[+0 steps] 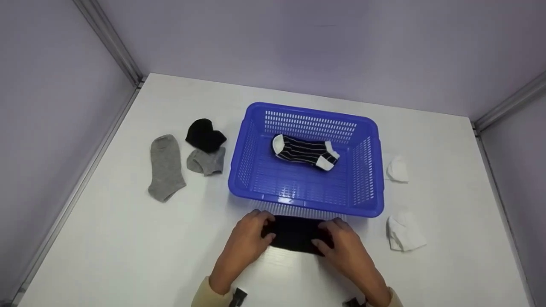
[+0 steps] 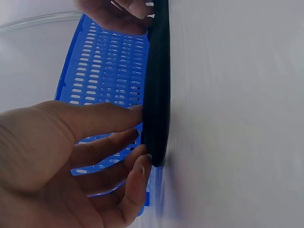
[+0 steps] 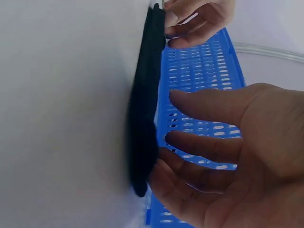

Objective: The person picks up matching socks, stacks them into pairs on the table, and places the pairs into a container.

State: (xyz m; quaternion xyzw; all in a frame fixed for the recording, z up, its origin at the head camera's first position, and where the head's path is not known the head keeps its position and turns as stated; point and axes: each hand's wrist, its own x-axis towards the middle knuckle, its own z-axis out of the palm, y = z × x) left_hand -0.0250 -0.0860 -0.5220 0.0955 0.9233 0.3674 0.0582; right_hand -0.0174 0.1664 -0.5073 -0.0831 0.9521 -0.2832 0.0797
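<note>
A black sock (image 1: 294, 233) lies flat on the table just in front of the blue basket. At its left end is my left hand (image 1: 251, 233), its thumb tip and fingertips touching the fabric. Around the right end is my right hand (image 1: 344, 244); in the right wrist view some of its fingers (image 3: 166, 183) touch the sock's near end, while the thumb stands off it. The sock (image 2: 156, 90) looks thin and flat edge-on in the left wrist view. The blue basket (image 1: 298, 207) holds black-and-white striped socks (image 1: 305, 151), laid together.
Left of the basket lie a long grey sock (image 1: 165, 164), a crumpled black sock (image 1: 204, 134) and a crumpled grey sock (image 1: 209, 162). Two white socks lie on the right, one farther back (image 1: 398, 169), one nearer (image 1: 405, 232). Walls (image 1: 298, 47) border the white table (image 1: 128, 256).
</note>
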